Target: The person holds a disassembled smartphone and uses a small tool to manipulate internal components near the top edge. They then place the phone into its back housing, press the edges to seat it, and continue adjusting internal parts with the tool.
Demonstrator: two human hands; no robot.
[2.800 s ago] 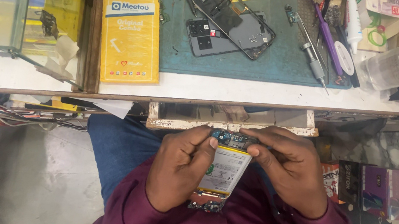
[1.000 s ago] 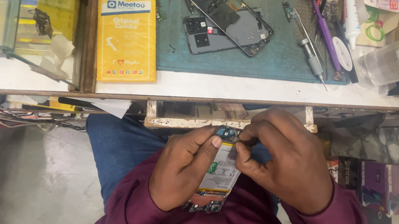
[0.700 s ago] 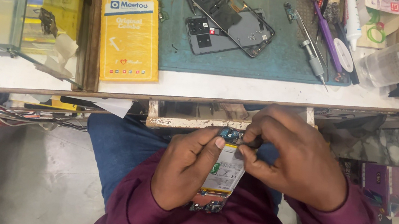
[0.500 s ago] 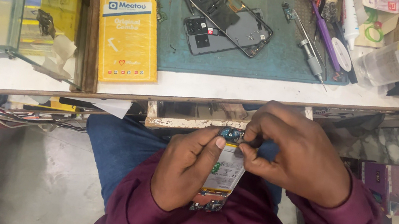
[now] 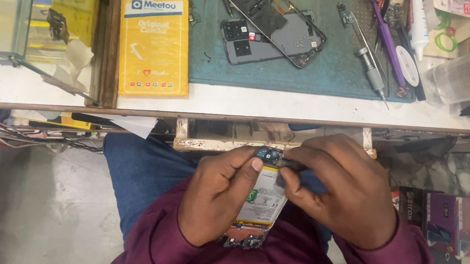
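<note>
Both hands were closed in on an opened phone [image 5: 262,201] held over the person's lap, low in the middle of the frame, just below the front edge of the workbench [image 5: 313,109]. The left hand [image 5: 215,200] curled around the phone's left side, its thumb pressed near the top beside the pale battery. The right hand [image 5: 344,189] came in from the right with fingers bunched tight, pinching at the circuit board along the phone's top end; whether it gripped a small part I could not tell. The two hands nearly touched there.

Just above them a worn wooden drawer lip [image 5: 215,141] crowded close. Farther up, a green mat [image 5: 319,70] carried a dark phone back shell [image 5: 276,23]. A yellow box [image 5: 152,39] lay upper left. Bare floor [image 5: 38,202] opened at lower left.
</note>
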